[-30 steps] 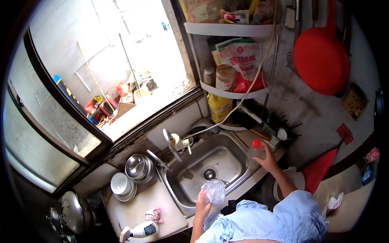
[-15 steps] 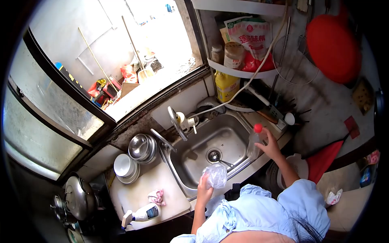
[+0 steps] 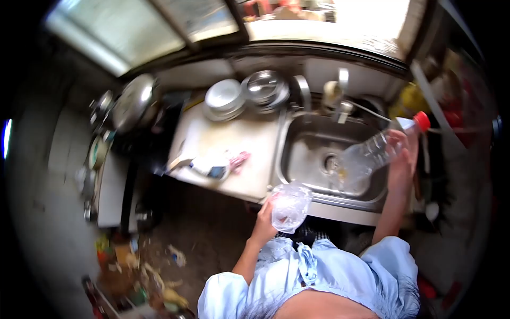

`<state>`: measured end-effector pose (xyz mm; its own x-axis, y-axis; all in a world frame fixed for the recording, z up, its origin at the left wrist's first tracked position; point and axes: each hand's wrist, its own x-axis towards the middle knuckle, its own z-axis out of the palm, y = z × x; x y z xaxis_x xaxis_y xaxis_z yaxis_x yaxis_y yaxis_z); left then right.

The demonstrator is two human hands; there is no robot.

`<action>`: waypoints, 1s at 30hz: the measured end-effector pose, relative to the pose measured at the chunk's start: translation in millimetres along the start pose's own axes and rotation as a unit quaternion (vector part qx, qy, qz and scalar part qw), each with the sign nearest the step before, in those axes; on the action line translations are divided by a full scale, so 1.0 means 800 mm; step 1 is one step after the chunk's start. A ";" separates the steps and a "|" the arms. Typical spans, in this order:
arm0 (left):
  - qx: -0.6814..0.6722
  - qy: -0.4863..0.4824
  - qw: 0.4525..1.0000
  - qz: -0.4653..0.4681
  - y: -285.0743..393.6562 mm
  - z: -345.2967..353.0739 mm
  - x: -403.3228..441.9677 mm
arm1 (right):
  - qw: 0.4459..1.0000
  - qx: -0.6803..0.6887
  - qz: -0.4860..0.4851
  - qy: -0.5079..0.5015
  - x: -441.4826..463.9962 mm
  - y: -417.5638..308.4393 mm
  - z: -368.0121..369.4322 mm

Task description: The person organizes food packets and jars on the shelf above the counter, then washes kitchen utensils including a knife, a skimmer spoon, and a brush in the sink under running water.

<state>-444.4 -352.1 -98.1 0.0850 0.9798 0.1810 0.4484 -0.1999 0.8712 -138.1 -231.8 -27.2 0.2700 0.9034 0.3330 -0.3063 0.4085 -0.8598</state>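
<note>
My right hand [image 3: 402,150] is wrapped round a large clear plastic bottle [image 3: 366,158] near its red-capped end. Tilted, the bottle lies across the view of the steel sink [image 3: 313,186], its base end lower left of the cap. My left hand [image 3: 263,222] is closed on a crinkled, see-through plastic bag [image 3: 291,207], in front of the counter edge by the sink's lower left corner. Blur hides whether anything is inside the bag.
On the white counter [image 3: 204,138] stand white bowls [image 3: 224,98] and steel bowls [image 3: 264,89]. A spray bottle [image 3: 210,168] lies beside a pink-and-white cloth [image 3: 238,161]. Behind the sink rises the tap [image 3: 342,95]. Farther left is a lidded pot [image 3: 135,103]. Litter [image 3: 154,276] covers the floor at lower left.
The view has swung left, showing more floor. My right hand has lifted the bottle from the sink's right rim and tipped it. The bag stays in my left hand.
</note>
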 end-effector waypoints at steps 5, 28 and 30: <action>-0.034 0.116 0.993 0.004 0.002 -0.058 -0.065 | 0.997 0.012 0.009 -0.072 -0.044 0.033 0.098; -0.008 0.465 0.855 -0.229 -0.271 -0.402 -0.423 | 0.817 -0.170 0.168 -0.525 -0.389 0.211 0.613; -0.024 0.450 0.867 -0.212 -0.281 -0.438 -0.399 | 0.823 -0.169 0.141 -0.524 -0.399 0.240 0.659</action>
<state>-883.8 -622.1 -191.9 -0.8174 0.5667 0.1036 0.2304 0.1567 0.9604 -764.6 -373.6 -94.4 -0.7580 0.6444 0.1008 0.0964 0.2636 -0.9598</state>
